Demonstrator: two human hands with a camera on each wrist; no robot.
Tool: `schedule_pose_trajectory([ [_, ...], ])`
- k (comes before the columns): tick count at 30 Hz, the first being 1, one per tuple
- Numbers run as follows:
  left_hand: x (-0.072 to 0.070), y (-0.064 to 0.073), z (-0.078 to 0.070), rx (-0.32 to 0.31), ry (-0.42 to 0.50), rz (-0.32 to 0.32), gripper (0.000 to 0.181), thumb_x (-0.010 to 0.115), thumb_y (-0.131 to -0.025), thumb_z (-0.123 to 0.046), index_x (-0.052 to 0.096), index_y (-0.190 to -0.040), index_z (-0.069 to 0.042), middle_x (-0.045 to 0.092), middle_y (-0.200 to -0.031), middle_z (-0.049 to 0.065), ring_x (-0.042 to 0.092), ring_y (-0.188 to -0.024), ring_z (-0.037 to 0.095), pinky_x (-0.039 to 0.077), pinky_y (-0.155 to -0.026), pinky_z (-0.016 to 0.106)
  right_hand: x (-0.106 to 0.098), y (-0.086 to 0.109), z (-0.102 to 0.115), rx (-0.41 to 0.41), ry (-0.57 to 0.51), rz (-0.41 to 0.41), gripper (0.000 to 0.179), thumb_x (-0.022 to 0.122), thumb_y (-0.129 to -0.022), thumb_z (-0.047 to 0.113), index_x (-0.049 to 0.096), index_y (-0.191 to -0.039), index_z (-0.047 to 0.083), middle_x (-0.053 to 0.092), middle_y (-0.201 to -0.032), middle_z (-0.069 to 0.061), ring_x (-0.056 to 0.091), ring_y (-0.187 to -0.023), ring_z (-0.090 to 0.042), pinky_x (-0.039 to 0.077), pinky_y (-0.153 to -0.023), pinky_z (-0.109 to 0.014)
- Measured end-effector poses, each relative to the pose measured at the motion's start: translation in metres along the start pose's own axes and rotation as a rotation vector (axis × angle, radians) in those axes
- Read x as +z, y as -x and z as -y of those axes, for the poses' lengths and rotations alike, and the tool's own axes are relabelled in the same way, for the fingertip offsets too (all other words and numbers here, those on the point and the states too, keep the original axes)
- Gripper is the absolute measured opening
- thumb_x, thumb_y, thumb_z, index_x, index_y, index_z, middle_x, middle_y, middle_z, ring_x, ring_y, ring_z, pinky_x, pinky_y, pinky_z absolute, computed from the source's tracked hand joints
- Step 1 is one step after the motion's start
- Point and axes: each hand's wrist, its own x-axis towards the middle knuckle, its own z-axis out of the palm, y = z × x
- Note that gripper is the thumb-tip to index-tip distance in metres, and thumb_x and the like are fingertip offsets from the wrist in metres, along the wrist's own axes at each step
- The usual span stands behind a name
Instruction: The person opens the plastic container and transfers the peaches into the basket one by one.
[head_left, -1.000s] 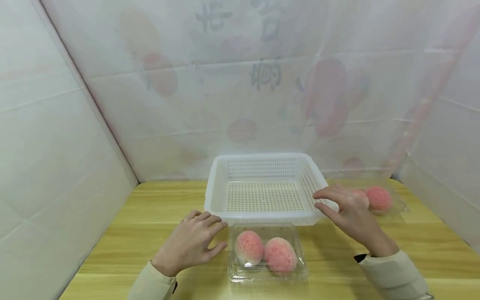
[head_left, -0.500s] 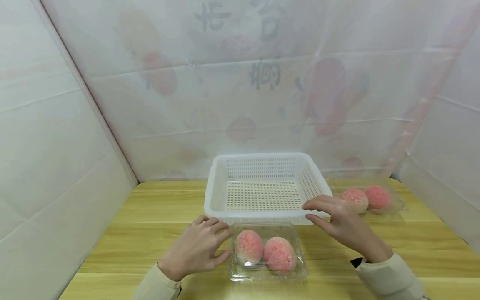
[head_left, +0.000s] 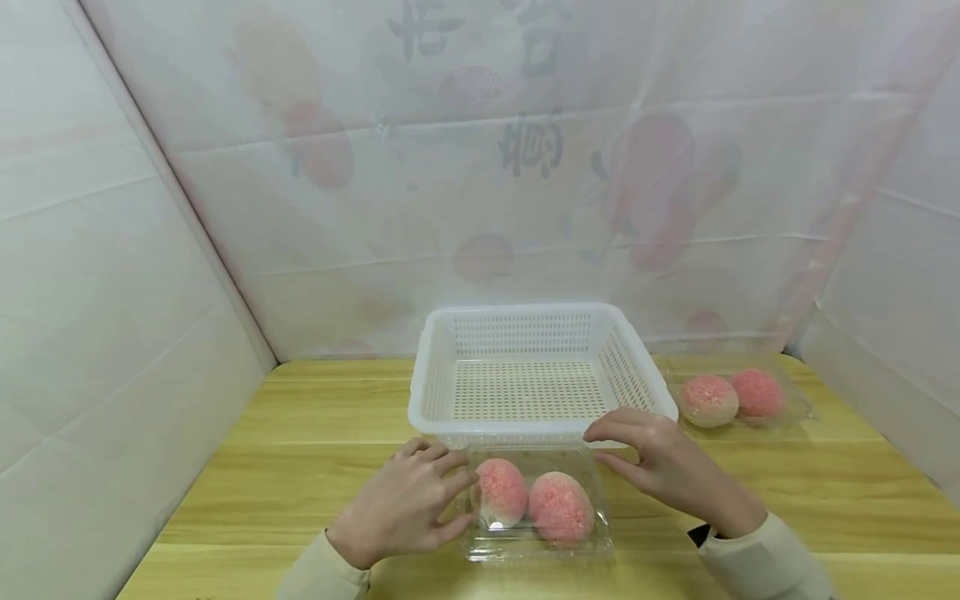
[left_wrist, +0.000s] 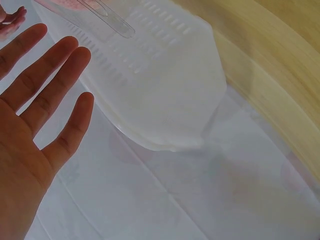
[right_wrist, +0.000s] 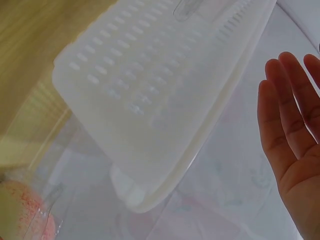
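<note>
A clear plastic clamshell box (head_left: 536, 552) lies in front of the white basket (head_left: 525, 429) in the head view. Inside it are two pink and cream peach-like fruits, one on the left (head_left: 501, 493) and one on the right (head_left: 561, 508). My left hand (head_left: 412, 504) is at the box's left side, fingertips overlapping its edge; whether they touch it I cannot tell. My right hand (head_left: 667, 467) hovers by the basket's front right corner, fingertips near the box's top right corner. Both wrist views show spread, fairly straight fingers on the left hand (left_wrist: 40, 105) and right hand (right_wrist: 295, 125), holding nothing.
At the basket's right stands a second clear box (head_left: 798, 408) with two similar fruits (head_left: 708, 402). The basket holds nothing visible and sits near the back cloth wall (head_left: 480, 192). Side cloth walls bound the wooden table (head_left: 315, 433).
My right hand has moved left and towards me, from beside the second box to the nearer box. My left hand has shifted slightly right, over the nearer box's edge. The boxes look nearly still.
</note>
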Motion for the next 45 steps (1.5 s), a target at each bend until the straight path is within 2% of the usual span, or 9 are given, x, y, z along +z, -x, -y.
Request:
schedule_pose_trajectory([
  [10, 0.005, -0.001, -0.003, 0.019, 0.023, -0.025, 0.035, 0.073, -0.088, -0.052, 0.073, -0.098, -0.019, 0.072, -0.105, 0.000, 0.068, -0.097, 0.019, 0.054, -0.085, 0.037, 0.009, 0.002, 0.008, 0.000, -0.015, 0.097, 0.030, 0.054, -0.105, 0.033, 0.073, -0.102, 0.010, 0.071, -0.101, 0.002, 0.068, -0.089, -0.014, 0.051, -0.081, -0.015],
  [14, 0.007, -0.001, -0.003, 0.025, 0.019, -0.031, 0.036, 0.070, -0.089, -0.054, 0.072, -0.097, -0.019, 0.072, -0.106, 0.000, 0.069, -0.097, 0.019, 0.055, -0.086, 0.037, 0.012, 0.003, 0.010, -0.011, 0.005, 0.117, 0.020, 0.065, -0.102, 0.028, 0.074, -0.101, 0.010, 0.071, -0.102, 0.002, 0.068, -0.090, -0.013, 0.053, -0.078, -0.018],
  [17, 0.008, -0.001, -0.004, 0.031, 0.013, -0.036, 0.037, 0.069, -0.090, -0.055, 0.072, -0.098, -0.019, 0.072, -0.108, 0.001, 0.068, -0.098, 0.019, 0.054, -0.086, 0.037, 0.013, 0.005, 0.011, -0.011, 0.018, 0.128, 0.013, 0.076, -0.093, 0.021, 0.074, -0.101, 0.010, 0.071, -0.104, 0.000, 0.068, -0.091, -0.015, 0.055, -0.078, -0.021],
  [24, 0.010, -0.002, -0.005, 0.049, 0.019, -0.032, 0.041, 0.070, -0.088, -0.057, 0.073, -0.103, -0.019, 0.070, -0.110, 0.000, 0.067, -0.100, 0.019, 0.053, -0.087, 0.038, 0.018, 0.006, 0.018, -0.025, 0.049, 0.227, 0.033, 0.086, -0.078, 0.018, 0.073, -0.108, 0.013, 0.069, -0.114, -0.004, 0.066, -0.101, -0.021, 0.059, -0.079, -0.036],
  [28, 0.011, -0.004, -0.007, 0.061, 0.005, -0.019, 0.045, 0.067, -0.088, -0.061, 0.073, -0.107, -0.020, 0.069, -0.113, 0.000, 0.066, -0.103, 0.018, 0.052, -0.086, 0.037, 0.019, 0.006, 0.023, -0.030, 0.070, 0.271, 0.043, 0.088, -0.076, 0.028, 0.072, -0.113, 0.014, 0.067, -0.121, -0.007, 0.064, -0.106, -0.025, 0.059, -0.078, -0.039],
  [32, 0.012, -0.005, -0.010, 0.060, -0.009, -0.018, 0.048, 0.066, -0.087, -0.064, 0.072, -0.107, -0.021, 0.068, -0.115, 0.000, 0.065, -0.106, 0.019, 0.053, -0.086, 0.037, 0.020, 0.006, 0.028, -0.024, 0.103, 0.290, 0.049, 0.086, -0.078, 0.045, 0.071, -0.115, 0.015, 0.064, -0.125, -0.006, 0.063, -0.109, -0.025, 0.059, -0.080, -0.043],
  [35, 0.013, -0.005, -0.012, 0.051, -0.022, -0.021, 0.051, 0.066, -0.085, -0.067, 0.072, -0.108, -0.022, 0.068, -0.115, -0.001, 0.065, -0.106, 0.019, 0.054, -0.085, 0.037, 0.020, 0.007, 0.031, -0.012, 0.128, 0.297, 0.053, 0.085, -0.076, 0.050, 0.070, -0.113, 0.016, 0.063, -0.126, -0.006, 0.063, -0.110, -0.026, 0.059, -0.081, -0.044],
  [45, 0.017, -0.007, -0.020, 0.028, -0.065, -0.041, 0.061, 0.064, -0.081, -0.073, 0.069, -0.114, -0.021, 0.067, -0.113, 0.001, 0.064, -0.105, 0.022, 0.055, -0.079, 0.039, 0.024, 0.012, 0.039, 0.004, 0.191, 0.290, 0.067, 0.091, -0.064, 0.051, 0.069, -0.113, 0.012, 0.058, -0.125, -0.007, 0.059, -0.108, -0.025, 0.059, -0.078, -0.041],
])
